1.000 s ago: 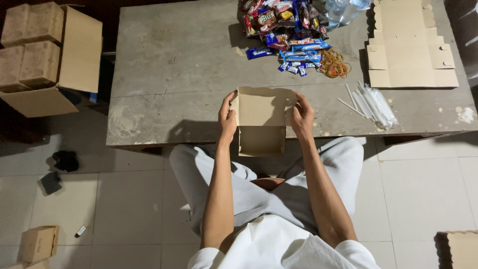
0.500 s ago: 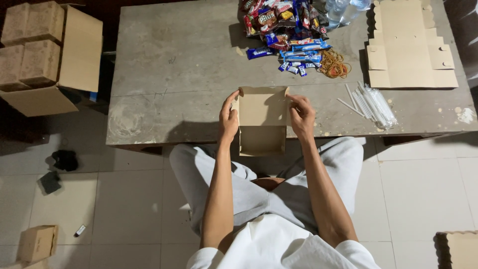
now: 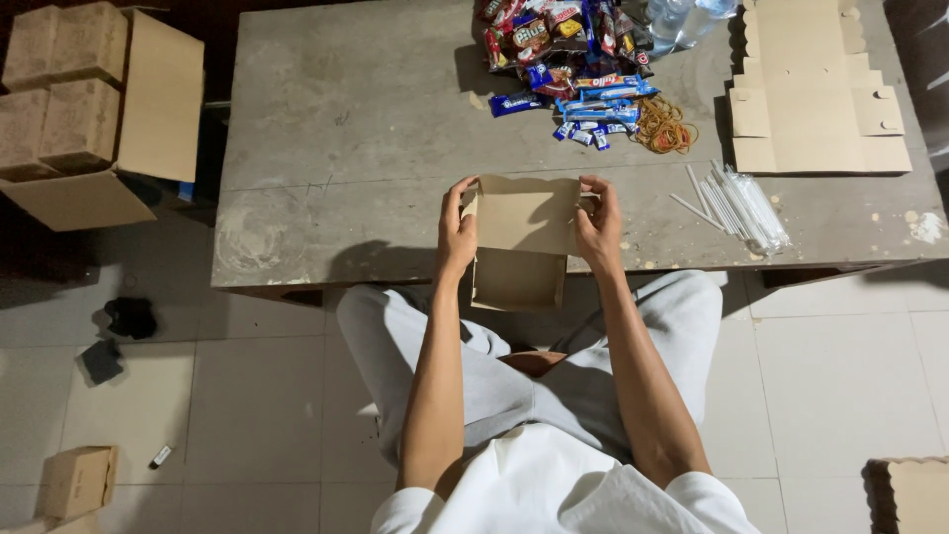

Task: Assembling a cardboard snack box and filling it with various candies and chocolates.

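Observation:
I hold a small brown cardboard box (image 3: pixel 522 242) over the near edge of the grey table (image 3: pixel 346 148). My left hand (image 3: pixel 456 231) grips its left side and my right hand (image 3: pixel 599 223) grips its right side, fingers curled over the top corners. The box is partly folded, with one flap hanging down below the table edge.
A pile of snack packets (image 3: pixel 568 59) and rubber bands (image 3: pixel 662 127) lie at the far side. Flat box blanks (image 3: pixel 816 94) are stacked at the right, wrapped straws (image 3: pixel 741 203) beside them. A large carton of finished boxes (image 3: pixel 84 109) stands left; more boxes (image 3: pixel 77 481) on the floor.
My hands have shifted slightly on the box sides, pressing the walls inward; the box stays in the same place.

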